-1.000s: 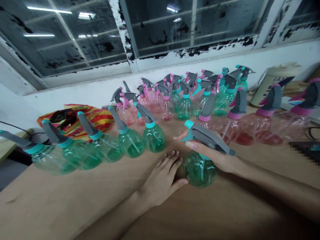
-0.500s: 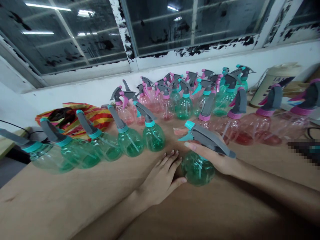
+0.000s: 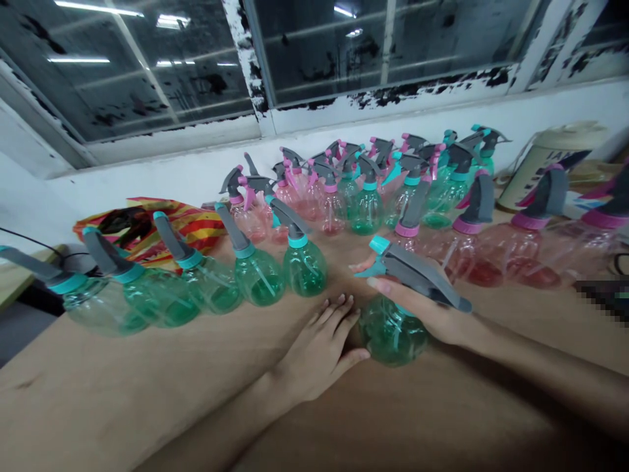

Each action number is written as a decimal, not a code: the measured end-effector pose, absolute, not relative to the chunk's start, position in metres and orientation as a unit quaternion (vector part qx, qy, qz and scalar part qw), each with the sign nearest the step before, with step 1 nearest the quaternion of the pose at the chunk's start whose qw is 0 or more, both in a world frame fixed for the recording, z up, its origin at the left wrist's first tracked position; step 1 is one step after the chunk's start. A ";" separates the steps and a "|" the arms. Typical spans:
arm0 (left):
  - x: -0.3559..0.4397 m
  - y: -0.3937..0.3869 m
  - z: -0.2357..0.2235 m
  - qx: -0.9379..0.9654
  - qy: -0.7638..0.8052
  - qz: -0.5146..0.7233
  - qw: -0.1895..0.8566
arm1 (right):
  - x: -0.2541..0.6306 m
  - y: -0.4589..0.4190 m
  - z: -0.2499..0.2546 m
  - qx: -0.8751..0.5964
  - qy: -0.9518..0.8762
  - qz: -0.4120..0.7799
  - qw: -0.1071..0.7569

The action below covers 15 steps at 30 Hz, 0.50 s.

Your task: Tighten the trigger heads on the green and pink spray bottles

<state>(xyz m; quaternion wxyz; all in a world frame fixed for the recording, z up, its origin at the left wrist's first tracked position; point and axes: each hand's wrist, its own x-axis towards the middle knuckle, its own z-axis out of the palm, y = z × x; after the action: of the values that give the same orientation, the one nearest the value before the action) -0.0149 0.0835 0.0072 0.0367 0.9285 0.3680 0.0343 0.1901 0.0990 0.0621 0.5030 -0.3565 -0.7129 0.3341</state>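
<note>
A green spray bottle (image 3: 393,331) with a grey trigger head (image 3: 417,275) stands on the brown table (image 3: 147,393). My right hand (image 3: 422,308) is wrapped round its neck under the trigger head. My left hand (image 3: 319,347) lies flat on the table with fingers stretched out, its thumb touching the bottle's left side. To the left stands a row of several green spray bottles (image 3: 258,278), the nearest one (image 3: 304,265) a short way beyond my left fingertips.
Several pink spray bottles (image 3: 491,252) stand to the right, and a mixed pink and green cluster (image 3: 363,196) sits by the white wall under the window. A red and yellow striped bag (image 3: 191,226) lies at the back left. A cream container (image 3: 545,160) stands far right.
Both hands and the held bottle stay almost still; the view has shifted slightly.
</note>
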 end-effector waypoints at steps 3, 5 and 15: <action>-0.015 0.084 0.007 0.928 0.370 0.027 0.035 | 0.191 0.100 0.060 -0.354 -0.721 0.329 0.497; -0.015 0.084 0.006 0.927 0.372 0.030 0.037 | 0.191 0.100 0.058 -0.360 -0.721 0.320 0.499; -0.014 0.085 0.012 0.929 0.368 0.016 0.024 | 0.190 0.098 0.065 -0.348 -0.714 0.343 0.503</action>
<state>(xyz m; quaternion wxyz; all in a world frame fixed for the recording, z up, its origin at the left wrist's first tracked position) -0.0138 0.0851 0.0118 0.0236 0.9293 0.3681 0.0162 0.1901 0.0982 0.0652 0.5026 -0.3475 -0.7136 0.3427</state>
